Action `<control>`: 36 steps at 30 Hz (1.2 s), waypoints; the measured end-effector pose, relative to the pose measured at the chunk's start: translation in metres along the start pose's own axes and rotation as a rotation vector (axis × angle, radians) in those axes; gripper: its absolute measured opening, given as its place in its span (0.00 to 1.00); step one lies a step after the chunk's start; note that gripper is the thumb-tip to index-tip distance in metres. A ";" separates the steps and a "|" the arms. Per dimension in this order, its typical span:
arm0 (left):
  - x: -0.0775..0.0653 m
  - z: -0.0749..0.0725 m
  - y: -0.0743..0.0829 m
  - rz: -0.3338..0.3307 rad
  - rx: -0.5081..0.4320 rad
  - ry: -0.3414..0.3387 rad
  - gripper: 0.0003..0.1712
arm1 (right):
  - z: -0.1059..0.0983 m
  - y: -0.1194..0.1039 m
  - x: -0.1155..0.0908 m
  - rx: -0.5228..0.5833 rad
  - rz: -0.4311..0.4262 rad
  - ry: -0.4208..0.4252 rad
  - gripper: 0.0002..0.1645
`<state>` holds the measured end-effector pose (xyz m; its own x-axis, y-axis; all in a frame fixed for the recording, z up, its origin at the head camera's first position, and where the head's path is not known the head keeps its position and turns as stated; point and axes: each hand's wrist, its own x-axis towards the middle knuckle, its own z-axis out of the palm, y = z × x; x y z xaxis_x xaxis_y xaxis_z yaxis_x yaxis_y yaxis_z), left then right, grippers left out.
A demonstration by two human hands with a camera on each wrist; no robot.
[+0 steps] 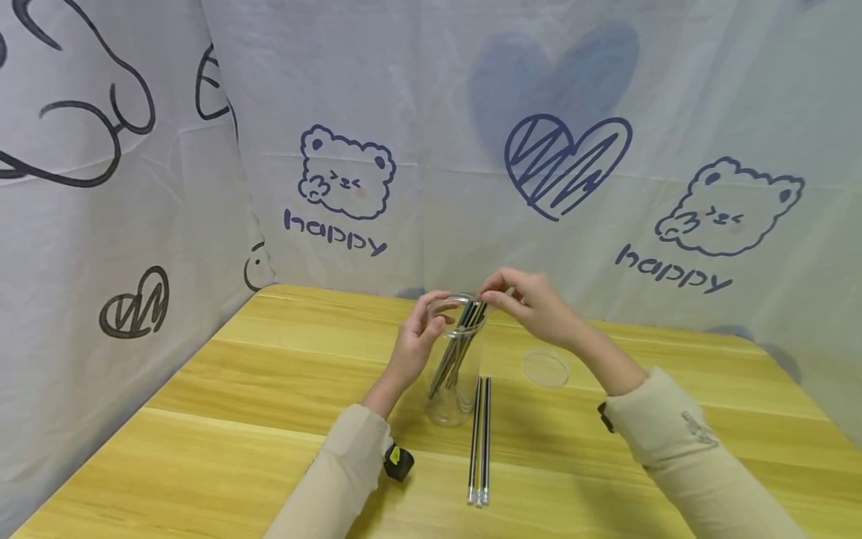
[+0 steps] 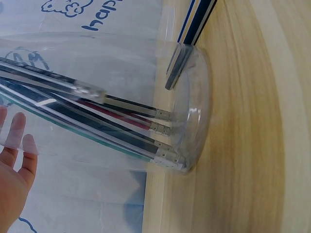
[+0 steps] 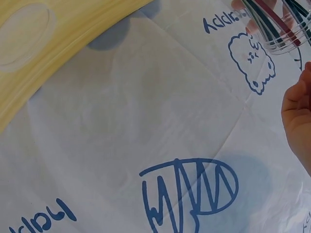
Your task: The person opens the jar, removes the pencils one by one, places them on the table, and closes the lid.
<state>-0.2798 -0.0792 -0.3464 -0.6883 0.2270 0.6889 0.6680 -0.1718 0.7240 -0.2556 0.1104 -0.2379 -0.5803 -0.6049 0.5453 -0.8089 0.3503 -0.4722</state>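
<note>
A tall clear plastic jar (image 1: 446, 413) stands on the table, with several dark striped pencils (image 2: 124, 119) leaning inside, eraser ends down. My left hand (image 1: 412, 340) grips the jar near its rim, thumb on the near side and fingers round the back. At the mouth's right side, my right hand (image 1: 528, 301) pinches the top of a pencil (image 1: 480, 308) between thumb and fingers. The left wrist view shows that pencil's eraser end (image 2: 90, 92) inside the jar, above the other erasers. Right of the jar, three striped pencils (image 1: 479, 442) lie side by side on the table.
A clear round lid (image 1: 546, 369) lies flat on the wood-grain table (image 1: 269, 389), right of the jar. Behind the table's far edge hangs a white cloth (image 1: 444, 224) with drawn bears and hearts. Another cloth (image 1: 188, 195) borders the left side.
</note>
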 end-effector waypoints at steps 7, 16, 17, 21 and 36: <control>0.000 0.001 -0.002 0.020 -0.008 0.008 0.42 | -0.001 -0.002 -0.001 0.159 0.039 0.101 0.05; 0.000 0.001 -0.002 0.017 -0.017 0.011 0.43 | -0.002 -0.003 0.000 0.447 0.047 0.199 0.06; 0.000 0.001 -0.002 0.020 -0.020 0.010 0.43 | -0.003 -0.003 0.000 0.476 0.052 0.211 0.06; -0.001 0.001 -0.001 0.026 -0.029 0.007 0.43 | -0.005 -0.004 -0.001 0.550 0.081 0.251 0.04; -0.001 0.001 -0.004 0.016 -0.009 0.006 0.43 | -0.010 -0.005 -0.005 0.610 0.030 0.418 0.05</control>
<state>-0.2814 -0.0782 -0.3500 -0.6793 0.2180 0.7007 0.6764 -0.1844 0.7131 -0.2497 0.1185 -0.2310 -0.6876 -0.2355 0.6869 -0.6664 -0.1708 -0.7257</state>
